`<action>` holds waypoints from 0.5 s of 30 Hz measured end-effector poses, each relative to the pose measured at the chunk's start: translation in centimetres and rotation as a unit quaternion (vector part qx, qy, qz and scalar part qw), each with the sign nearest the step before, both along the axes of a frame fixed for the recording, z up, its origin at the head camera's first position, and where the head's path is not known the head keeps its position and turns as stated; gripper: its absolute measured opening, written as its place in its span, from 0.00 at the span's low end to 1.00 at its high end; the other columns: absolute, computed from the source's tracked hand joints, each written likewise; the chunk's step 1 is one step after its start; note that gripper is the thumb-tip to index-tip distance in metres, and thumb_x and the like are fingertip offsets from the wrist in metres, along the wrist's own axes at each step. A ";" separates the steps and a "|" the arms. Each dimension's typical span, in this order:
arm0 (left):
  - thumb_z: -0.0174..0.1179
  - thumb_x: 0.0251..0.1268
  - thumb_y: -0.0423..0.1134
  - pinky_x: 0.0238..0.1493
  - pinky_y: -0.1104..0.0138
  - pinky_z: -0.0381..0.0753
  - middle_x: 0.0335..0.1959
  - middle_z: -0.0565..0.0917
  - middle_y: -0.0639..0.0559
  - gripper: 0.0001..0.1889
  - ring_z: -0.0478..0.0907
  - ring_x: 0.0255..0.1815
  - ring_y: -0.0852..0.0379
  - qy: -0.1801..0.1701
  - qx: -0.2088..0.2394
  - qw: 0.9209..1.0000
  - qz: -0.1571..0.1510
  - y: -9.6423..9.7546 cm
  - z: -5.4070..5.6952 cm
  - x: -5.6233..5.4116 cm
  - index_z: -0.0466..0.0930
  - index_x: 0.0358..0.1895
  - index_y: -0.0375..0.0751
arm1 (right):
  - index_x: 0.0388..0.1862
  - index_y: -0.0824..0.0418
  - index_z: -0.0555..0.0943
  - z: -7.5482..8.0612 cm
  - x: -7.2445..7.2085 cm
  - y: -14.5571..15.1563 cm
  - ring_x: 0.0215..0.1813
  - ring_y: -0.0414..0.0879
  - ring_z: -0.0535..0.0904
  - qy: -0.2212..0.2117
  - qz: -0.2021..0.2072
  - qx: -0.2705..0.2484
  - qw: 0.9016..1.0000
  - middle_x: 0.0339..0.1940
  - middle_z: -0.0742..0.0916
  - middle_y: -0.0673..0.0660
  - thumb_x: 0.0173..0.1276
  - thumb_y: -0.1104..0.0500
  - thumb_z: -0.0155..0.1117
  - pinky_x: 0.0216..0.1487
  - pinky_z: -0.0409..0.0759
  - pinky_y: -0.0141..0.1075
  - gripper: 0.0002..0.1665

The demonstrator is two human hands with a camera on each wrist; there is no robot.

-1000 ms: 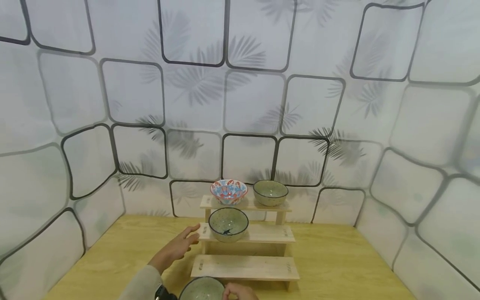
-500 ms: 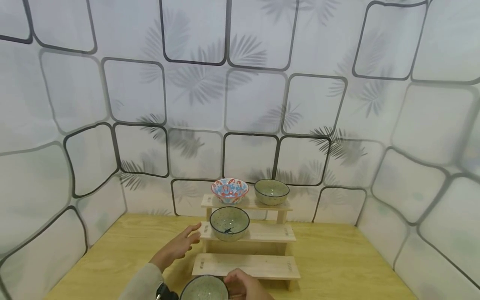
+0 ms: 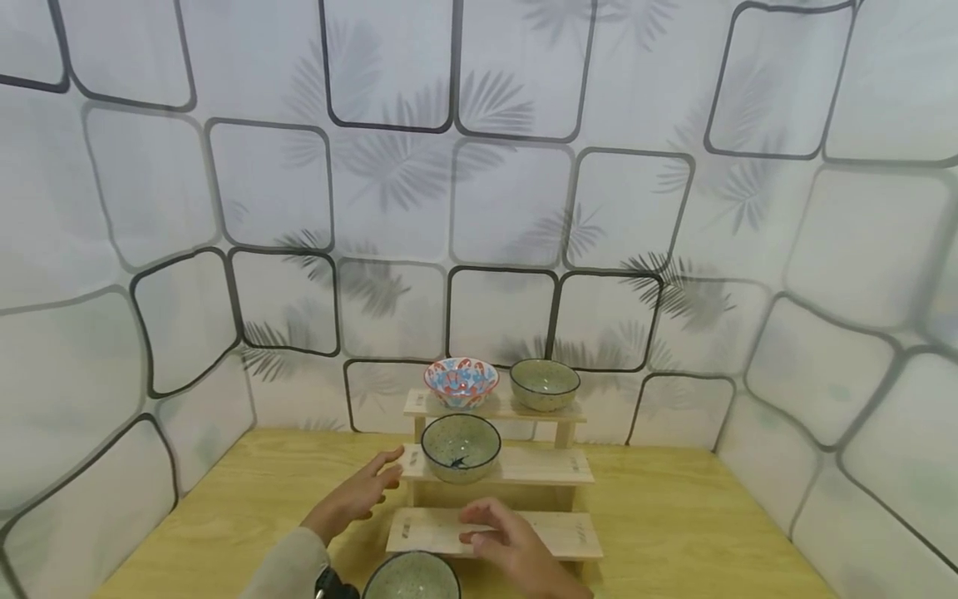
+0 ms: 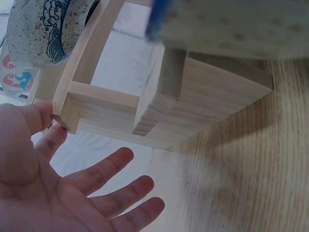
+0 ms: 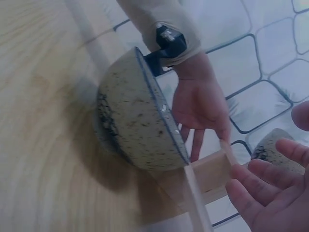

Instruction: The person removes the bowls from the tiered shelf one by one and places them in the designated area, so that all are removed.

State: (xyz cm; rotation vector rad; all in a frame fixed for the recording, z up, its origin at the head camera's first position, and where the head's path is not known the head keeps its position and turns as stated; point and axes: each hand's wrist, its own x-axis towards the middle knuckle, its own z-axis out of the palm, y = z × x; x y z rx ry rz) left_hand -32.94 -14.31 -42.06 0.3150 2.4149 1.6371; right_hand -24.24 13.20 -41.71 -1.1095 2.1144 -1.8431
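Observation:
My left hand [image 3: 352, 499] pinches the left end of the middle board of a three-tier wooden stand [image 3: 535, 468] with thumb and index finger; its other fingers [image 4: 108, 171] spread loosely. My right hand [image 3: 516, 545] is in the air, overlapping the lowest board in the head view, fingers relaxed and holding nothing. A speckled green-grey bowl with a dark rim [image 3: 414, 576] sits on the table in front of the stand, between my hands; the right wrist view shows its side [image 5: 133, 113]. Another speckled bowl [image 3: 460, 449] stands on the middle board.
On the top board stand a red-and-blue patterned bowl [image 3: 461, 383] and a third green-grey bowl [image 3: 545, 385]. The yellowish wooden table [image 3: 674, 516] meets patterned cloth walls [image 3: 509, 208] at the back and both sides.
My right hand has left the rim of the front bowl and moved up and to the right, in front of the lowest board. My left hand stays at the stand.

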 end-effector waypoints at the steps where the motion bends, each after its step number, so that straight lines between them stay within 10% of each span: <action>1: 0.44 0.78 0.52 0.53 0.29 0.61 0.63 0.69 0.27 0.29 0.62 0.61 0.19 -0.001 0.000 1.000 0.000 0.0 0.0 0.0 0.55 0.77 0.47 | 0.58 0.80 0.64 0.2 -0.1 0.1 0.57 0.74 0.73 0.006 -0.006 0.000 1.000 0.58 0.71 0.82 0.76 0.66 0.47 0.54 0.77 0.44 0.19; 11: 0.43 0.76 0.57 0.51 0.31 0.64 0.64 0.68 0.29 0.33 0.63 0.61 0.20 -0.034 -0.014 0.999 -0.006 -0.2 0.1 -0.4 0.51 0.78 0.49 | 0.60 0.79 0.63 2.6 -1.3 0.8 0.57 0.75 0.73 0.046 -0.030 -0.014 0.998 0.57 0.72 0.81 0.75 0.66 0.46 0.54 0.77 0.50 0.20; 15: 0.43 0.77 0.57 0.51 0.31 0.65 0.63 0.69 0.30 0.32 0.64 0.61 0.21 -0.033 -0.015 0.999 -0.004 -0.1 0.2 -0.2 0.52 0.77 0.49 | 0.60 0.78 0.63 2.8 -2.0 1.3 0.56 0.55 0.80 0.046 -0.031 -0.021 0.998 0.55 0.74 0.80 0.75 0.69 0.46 0.54 0.77 0.46 0.18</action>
